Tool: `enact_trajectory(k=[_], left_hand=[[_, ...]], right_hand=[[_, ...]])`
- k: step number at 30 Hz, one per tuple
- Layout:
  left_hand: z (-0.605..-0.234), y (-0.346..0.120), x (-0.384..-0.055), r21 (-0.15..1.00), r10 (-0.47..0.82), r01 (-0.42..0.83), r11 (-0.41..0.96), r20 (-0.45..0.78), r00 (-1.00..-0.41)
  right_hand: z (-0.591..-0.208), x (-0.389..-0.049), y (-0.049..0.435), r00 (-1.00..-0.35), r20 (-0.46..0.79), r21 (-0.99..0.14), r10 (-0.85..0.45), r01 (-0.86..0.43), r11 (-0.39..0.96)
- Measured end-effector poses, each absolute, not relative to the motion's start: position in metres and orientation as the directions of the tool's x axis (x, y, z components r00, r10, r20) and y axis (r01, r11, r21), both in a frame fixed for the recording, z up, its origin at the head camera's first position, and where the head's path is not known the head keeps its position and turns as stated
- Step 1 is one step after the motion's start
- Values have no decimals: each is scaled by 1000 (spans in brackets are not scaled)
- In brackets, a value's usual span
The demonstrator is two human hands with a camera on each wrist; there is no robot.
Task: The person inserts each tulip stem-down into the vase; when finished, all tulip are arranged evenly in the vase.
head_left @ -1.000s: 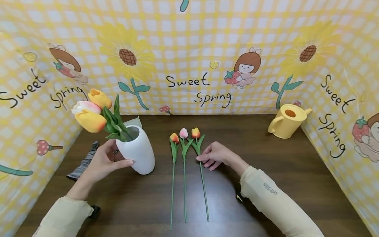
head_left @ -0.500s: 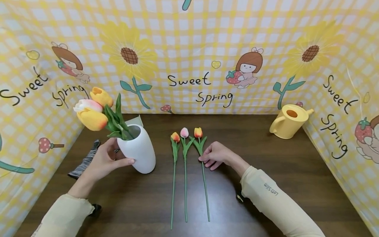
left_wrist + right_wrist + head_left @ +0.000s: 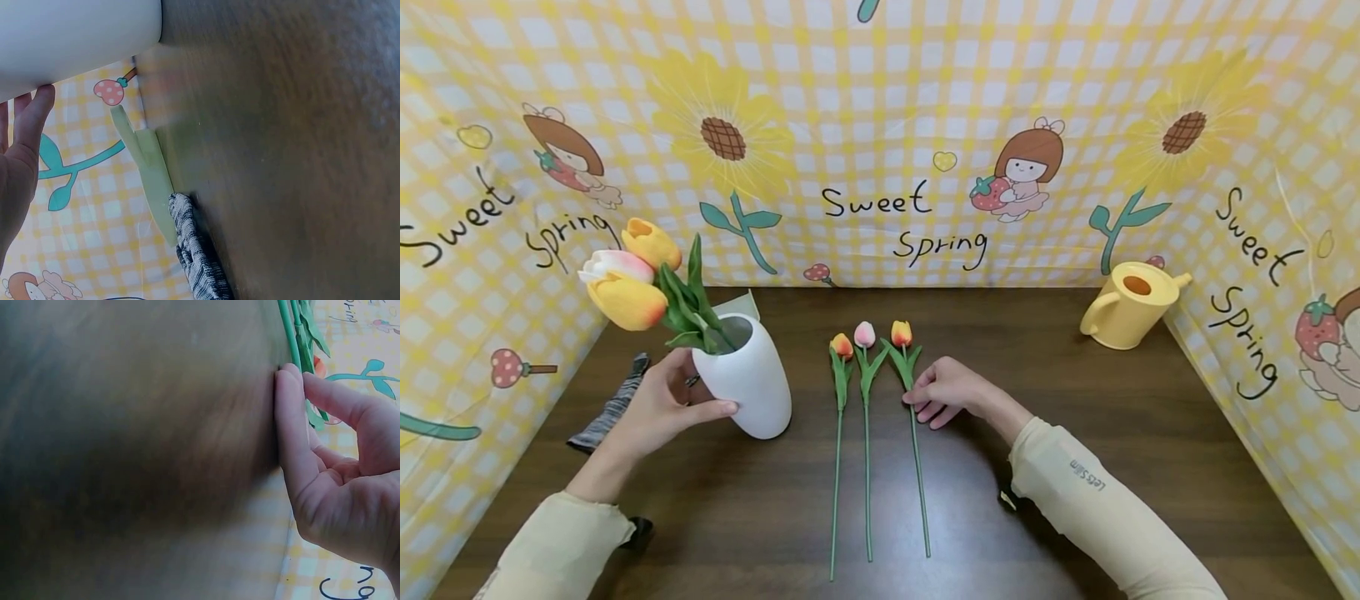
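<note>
My left hand [image 3: 662, 408] grips a white vase [image 3: 745, 383] from its left side, thumb across the front. The vase leans a little leftward, and three large artificial tulips [image 3: 628, 300], two yellow and one pink-white, fan out of its mouth. Between finger and thumb, my right hand [image 3: 951, 390] pinches the stem of an orange-yellow tulip [image 3: 917, 467] lying on the table. In the right wrist view, fingers [image 3: 290, 419] meet at its green stem. To its left lie a pink tulip [image 3: 867, 333] and another orange tulip [image 3: 841, 346], stems parallel.
A yellow watering can [image 3: 1127, 307] stands at the back right. Beyond the left hand lies a grey knitted cloth [image 3: 613, 408], with a pale green object [image 3: 156, 181] near it, partly behind the vase. Checked fabric walls [image 3: 880, 100] enclose the brown table [image 3: 1037, 333].
The right-hand tulip's head has shifted slightly right, away from the pink one. Both hands keep their holds; the whole view has swayed a little.
</note>
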State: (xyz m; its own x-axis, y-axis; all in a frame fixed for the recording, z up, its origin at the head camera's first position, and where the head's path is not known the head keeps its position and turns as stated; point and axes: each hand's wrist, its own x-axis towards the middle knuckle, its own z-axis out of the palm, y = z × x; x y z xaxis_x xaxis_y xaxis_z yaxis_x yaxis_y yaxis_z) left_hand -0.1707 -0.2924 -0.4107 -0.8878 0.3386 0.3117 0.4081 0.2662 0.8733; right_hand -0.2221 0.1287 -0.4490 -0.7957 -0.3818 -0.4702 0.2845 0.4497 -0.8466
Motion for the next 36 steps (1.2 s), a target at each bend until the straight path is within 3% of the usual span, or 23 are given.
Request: enact_trajectory(k=[12,19,29,36], left_hand=[[-409,-293,-172,869,337,414,271,318,-886],[-411,-294,-171,876,341,408,258,312,-887],[-411,-294,-171,876,341,406,260,310,-888],[-412,-293,-171,874,341,410,259,314,-886]], right_hand=[[-451,-225,133,-788,-475,-866,-393,339,366],[-443,-222,137,-747,-486,-872,-454,384,302],[-412,-215,156,-685,-444,-896,-578,340,285],[-385,-210,168,-674,-411,-906,-614,377,192]])
